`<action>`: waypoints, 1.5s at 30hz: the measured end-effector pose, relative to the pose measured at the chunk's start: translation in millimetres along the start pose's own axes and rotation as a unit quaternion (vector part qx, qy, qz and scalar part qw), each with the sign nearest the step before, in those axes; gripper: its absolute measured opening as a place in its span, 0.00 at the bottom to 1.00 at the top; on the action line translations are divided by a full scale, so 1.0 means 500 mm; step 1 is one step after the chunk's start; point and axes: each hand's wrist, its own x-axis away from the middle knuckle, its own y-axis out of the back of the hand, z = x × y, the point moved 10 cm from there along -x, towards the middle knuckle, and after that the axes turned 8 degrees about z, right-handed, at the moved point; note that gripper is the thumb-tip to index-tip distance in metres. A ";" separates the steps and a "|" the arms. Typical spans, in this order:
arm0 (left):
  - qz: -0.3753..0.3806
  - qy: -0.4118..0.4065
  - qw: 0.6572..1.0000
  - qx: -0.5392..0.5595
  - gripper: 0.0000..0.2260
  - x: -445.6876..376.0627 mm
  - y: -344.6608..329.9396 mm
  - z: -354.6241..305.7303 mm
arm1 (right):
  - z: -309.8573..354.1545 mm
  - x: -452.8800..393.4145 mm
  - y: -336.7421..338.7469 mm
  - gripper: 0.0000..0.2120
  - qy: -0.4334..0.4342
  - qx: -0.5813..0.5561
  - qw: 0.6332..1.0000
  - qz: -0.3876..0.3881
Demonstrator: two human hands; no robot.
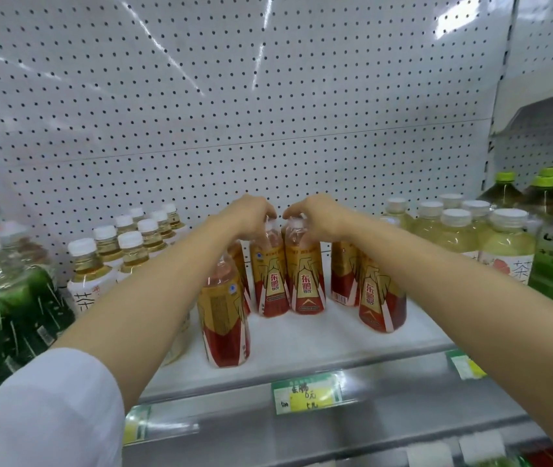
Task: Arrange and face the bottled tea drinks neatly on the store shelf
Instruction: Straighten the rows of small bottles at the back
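Note:
Several red-and-gold bottles stand on the white shelf (pixel 302 335). My left hand (pixel 251 212) grips the cap of one bottle (pixel 270 281) at the back middle. My right hand (pixel 315 214) grips the cap of the bottle (pixel 305 281) right beside it; the two bottles touch, labels facing me. Another red-and-gold bottle (pixel 224 318) stands nearer the front under my left forearm, its label turned sideways. One more (pixel 381 298) stands under my right forearm, with a further bottle (pixel 344 274) behind it.
White-capped pale tea bottles (pixel 99 264) fill the shelf to the left, with green-labelled bottles (pixel 15 298) beyond. To the right stand pale green bottles (pixel 504 244) and large green-capped bottles (pixel 551 257). A pegboard (pixel 268 112) backs the shelf. A price tag (pixel 307 394) hangs on the front rail.

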 end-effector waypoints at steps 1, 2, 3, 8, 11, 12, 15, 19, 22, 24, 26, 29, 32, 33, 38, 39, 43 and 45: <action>-0.004 0.000 1.000 -0.005 0.35 -0.004 -0.001 -0.001 | -0.002 -0.001 -0.001 0.34 0.003 0.000 1.000 0.000; -0.006 0.001 1.000 -0.008 0.36 -0.007 -0.001 -0.002 | -0.005 -0.003 -0.002 0.34 0.004 -0.001 1.000 -0.002; -0.006 0.002 1.000 -0.009 0.36 -0.007 -0.002 -0.002 | -0.010 -0.005 -0.004 0.34 0.004 -0.004 1.000 -0.005; -0.019 0.003 0.999 -0.036 0.34 -0.015 -0.006 -0.003 | -0.022 -0.024 -0.014 0.35 0.003 -0.017 1.000 -0.015; -0.030 0.011 0.998 -0.047 0.33 -0.022 -0.005 0.004 | -0.024 -0.037 -0.015 0.35 0.001 -0.015 1.000 -0.003; -0.033 0.015 0.998 -0.049 0.32 -0.025 -0.005 0.006 | -0.025 -0.040 -0.016 0.36 0.001 -0.016 1.000 0.002; -0.033 0.031 0.997 -0.064 0.31 -0.039 -0.007 0.009 | -0.031 -0.047 -0.025 0.36 0.000 -0.020 1.000 0.009; -0.017 0.047 0.995 -0.083 0.31 -0.046 -0.015 0.012 | -0.026 -0.035 -0.033 0.32 0.000 0.040 0.999 -0.003; 0.009 0.055 0.993 -0.102 0.33 -0.020 -0.016 -0.001 | -0.013 -0.015 -0.031 0.26 0.010 0.100 0.995 -0.028; -0.017 0.047 0.996 -0.070 0.34 0.025 0.005 -0.019 | 0.006 0.017 -0.018 0.27 0.023 0.123 0.990 -0.065; -0.145 0.030 0.989 0.008 0.33 0.115 0.049 -0.030 | 0.015 0.089 0.006 0.29 0.041 0.084 0.985 -0.143; -0.405 0.033 0.882 0.238 0.29 0.340 0.041 0.017 | -0.025 0.289 0.049 0.25 0.052 -0.070 0.918 -0.388; -0.414 0.150 0.760 0.479 0.38 0.429 -0.156 0.101 | -0.117 0.436 -0.022 0.25 -0.024 -0.179 0.828 -0.530; -0.366 0.178 0.753 0.516 0.41 0.417 -0.222 0.107 | -0.156 0.437 -0.065 0.30 -0.072 -0.226 0.825 -0.513; -0.266 0.238 0.802 0.479 0.37 0.365 -0.343 0.124 | -0.258 0.370 -0.208 0.46 -0.206 -0.376 0.835 -0.346; -0.255 0.251 0.814 0.457 0.37 0.360 -0.345 0.129 | -0.259 0.359 -0.213 0.46 -0.207 -0.380 0.839 -0.330; -0.223 0.269 0.842 0.412 0.36 0.343 -0.344 0.135 | -0.251 0.324 -0.208 0.45 -0.214 -0.352 0.864 -0.289; -0.207 0.244 0.855 0.409 0.36 0.329 -0.337 0.112 | -0.251 0.316 -0.209 0.43 -0.209 -0.362 0.866 -0.274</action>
